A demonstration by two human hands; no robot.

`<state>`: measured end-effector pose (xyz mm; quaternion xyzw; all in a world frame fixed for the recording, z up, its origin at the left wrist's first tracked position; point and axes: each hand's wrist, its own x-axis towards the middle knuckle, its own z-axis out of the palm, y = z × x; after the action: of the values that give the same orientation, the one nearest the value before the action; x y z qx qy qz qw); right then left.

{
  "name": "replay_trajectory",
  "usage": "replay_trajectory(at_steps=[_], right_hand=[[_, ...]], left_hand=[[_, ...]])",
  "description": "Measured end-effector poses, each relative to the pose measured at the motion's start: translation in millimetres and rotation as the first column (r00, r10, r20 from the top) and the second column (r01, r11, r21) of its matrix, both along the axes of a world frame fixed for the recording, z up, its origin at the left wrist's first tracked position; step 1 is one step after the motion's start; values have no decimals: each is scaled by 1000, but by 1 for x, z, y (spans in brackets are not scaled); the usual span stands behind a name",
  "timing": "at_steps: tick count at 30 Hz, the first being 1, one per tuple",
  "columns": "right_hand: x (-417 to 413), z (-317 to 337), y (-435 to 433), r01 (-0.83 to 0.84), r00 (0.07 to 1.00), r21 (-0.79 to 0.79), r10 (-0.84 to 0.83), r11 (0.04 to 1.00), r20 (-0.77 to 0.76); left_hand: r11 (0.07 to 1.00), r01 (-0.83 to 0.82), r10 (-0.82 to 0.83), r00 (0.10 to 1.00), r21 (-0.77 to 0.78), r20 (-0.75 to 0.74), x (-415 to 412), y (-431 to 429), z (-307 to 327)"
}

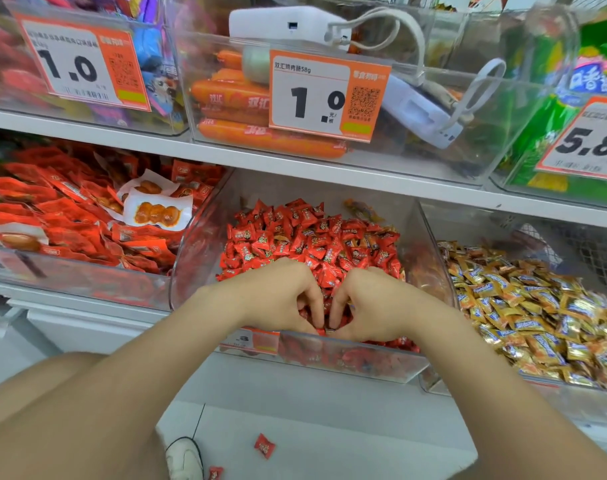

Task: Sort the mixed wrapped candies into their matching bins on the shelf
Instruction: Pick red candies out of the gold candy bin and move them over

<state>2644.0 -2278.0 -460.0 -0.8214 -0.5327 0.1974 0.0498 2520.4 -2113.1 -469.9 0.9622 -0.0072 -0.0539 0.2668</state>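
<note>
A clear middle bin (pixel 430 233) on the lower shelf holds a heap of red wrapped candies (pixel 305 237), with a few gold ones mixed in near its right side. My left hand (pixel 278 296) and my right hand (pixel 368 303) sit side by side at the bin's front, fingers curled down into the red candies and touching each other at the tips. What the fingertips pinch is hidden among the wrappers. To the right, a second clear bin (pixel 496 223) is filled with gold wrapped candies (pixel 537 306). A lone orange-gold candy (pixel 359 207) lies at the back of the red bin.
The left bin holds red snack packets (pixel 70 216) and two white egg packs. Above are bins with orange sausages (pixel 260 133), white power banks (pixel 420 116) and price tags. Two red candies (pixel 264 445) lie on the floor beside a white shoe (pixel 184 459).
</note>
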Motion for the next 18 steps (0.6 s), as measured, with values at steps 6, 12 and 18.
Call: replay_trajectory(at_steps=[6, 12, 18], right_hand=[[-11, 1, 12, -42, 995, -33, 45, 999, 87], [7, 17, -4, 166, 985, 100, -169, 981, 27], [2, 21, -10, 144, 981, 263, -172, 954, 85]], left_hand=[[955, -73, 87, 995, 288, -39, 4, -4, 4], [870, -229, 261, 965, 437, -14, 1, 5, 6], [907, -209, 184, 978, 366, 102, -2, 18, 3]])
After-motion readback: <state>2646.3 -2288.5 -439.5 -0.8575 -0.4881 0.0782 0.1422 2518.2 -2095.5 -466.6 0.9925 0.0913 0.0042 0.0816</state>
